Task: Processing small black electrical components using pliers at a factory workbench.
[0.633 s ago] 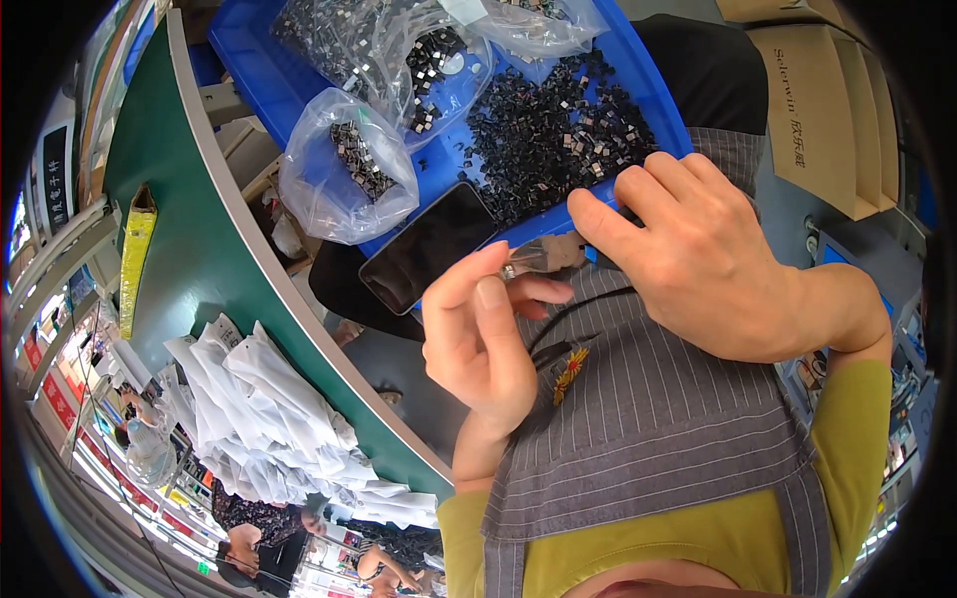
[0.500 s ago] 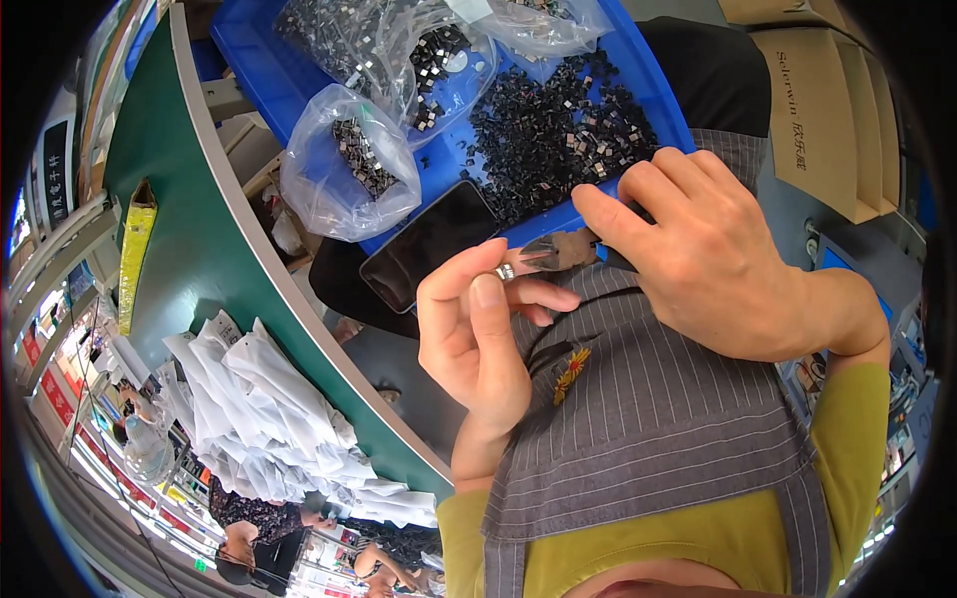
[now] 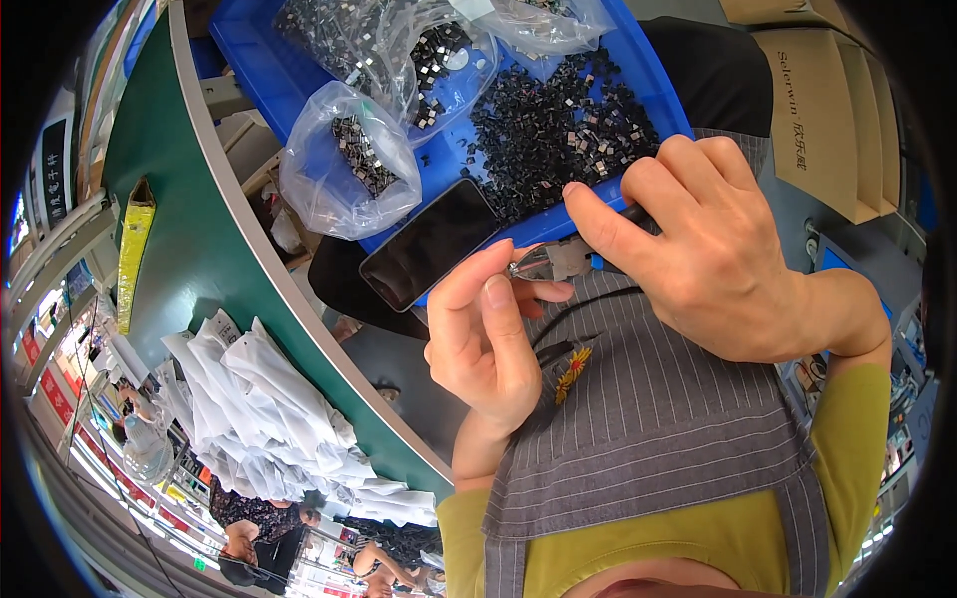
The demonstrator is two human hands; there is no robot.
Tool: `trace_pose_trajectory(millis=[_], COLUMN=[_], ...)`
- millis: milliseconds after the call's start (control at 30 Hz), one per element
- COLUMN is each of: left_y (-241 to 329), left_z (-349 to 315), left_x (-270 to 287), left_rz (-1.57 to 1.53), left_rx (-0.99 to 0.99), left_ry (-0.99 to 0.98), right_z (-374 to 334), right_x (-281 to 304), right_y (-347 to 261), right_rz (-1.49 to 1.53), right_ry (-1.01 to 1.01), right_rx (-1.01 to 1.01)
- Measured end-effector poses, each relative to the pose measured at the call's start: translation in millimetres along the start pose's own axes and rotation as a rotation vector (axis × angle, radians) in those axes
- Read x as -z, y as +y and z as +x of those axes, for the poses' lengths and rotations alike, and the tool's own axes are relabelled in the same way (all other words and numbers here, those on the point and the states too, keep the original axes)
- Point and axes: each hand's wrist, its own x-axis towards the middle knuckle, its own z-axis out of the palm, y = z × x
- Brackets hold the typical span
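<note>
My right hand [image 3: 708, 264] is wrapped round the dark handles of a pair of cutting pliers [image 3: 566, 260]. The jaws point left, toward my other hand. My left hand [image 3: 488, 344] pinches a tiny shiny metal piece [image 3: 512, 269] between thumb and forefinger, and the plier tips meet it there. Its exact shape is too small to tell. Beyond my hands, a blue tray [image 3: 666, 75] holds a heap of small black and metallic parts [image 3: 538, 130]. A clear plastic bag [image 3: 309, 189] with similar parts stands open in the tray's near left corner.
A dark phone [image 3: 429, 244] leans at the tray's near edge. To the left runs a green table [image 3: 239, 269] with a pile of white packets [image 3: 269, 399] and a yellow strip-like box [image 3: 137, 254]. Brown cartons [image 3: 812, 120] stand at right. Other people [image 3: 264, 523] are in the background.
My left hand has shifted slightly right, bringing the small piece to the plier tips. The pliers have turned a little, and their jaws look brighter.
</note>
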Motion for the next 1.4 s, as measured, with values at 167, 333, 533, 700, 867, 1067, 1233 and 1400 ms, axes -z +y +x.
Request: trace_pose_trajectory(millis=[167,333,533,700,867,1067,1233,1400], left_y=[0.3,-0.6,-0.5,-1.3,-4.1,-2.2,-2.4,1.9], left_z=[-0.6,-0.1,-0.3,0.0,0.0,2.2,2.9,2.5], left_x=[0.8,-9.0,-10.2,-9.0,-7.4,-7.1,-5.7,-8.6], left_rz=[0.015,0.108,0.131,0.137,0.139,-0.079,-0.134,-0.172], left_rx=[-0.005,-0.005,-0.001,-0.011,-0.031,-0.008,0.006,0.107], left_ry=[-0.012,0.082,0.092,0.092,0.079,0.036,0.057,0.100], right_z=[1.5,1.5,1.4,1.7,0.9,-1.5,-0.5,-3.5], right_x=[1.0,0.2,0.0,-1.0,-2.6,-3.1,-3.7,-6.1], right_y=[-0.1,-0.2,1.4,2.2,-0.1,0.2,2.1,3.6], right_rz=[-0.019,-0.039,-0.067,-0.074,0.007,0.307,0.554,0.632], right_ry=[0.019,-0.012,-0.018,-0.023,-0.070,-0.204,-0.241,-0.245], right_rx=[0.006,0.011,0.032,0.053,-0.005,-0.088,-0.159,-0.184])
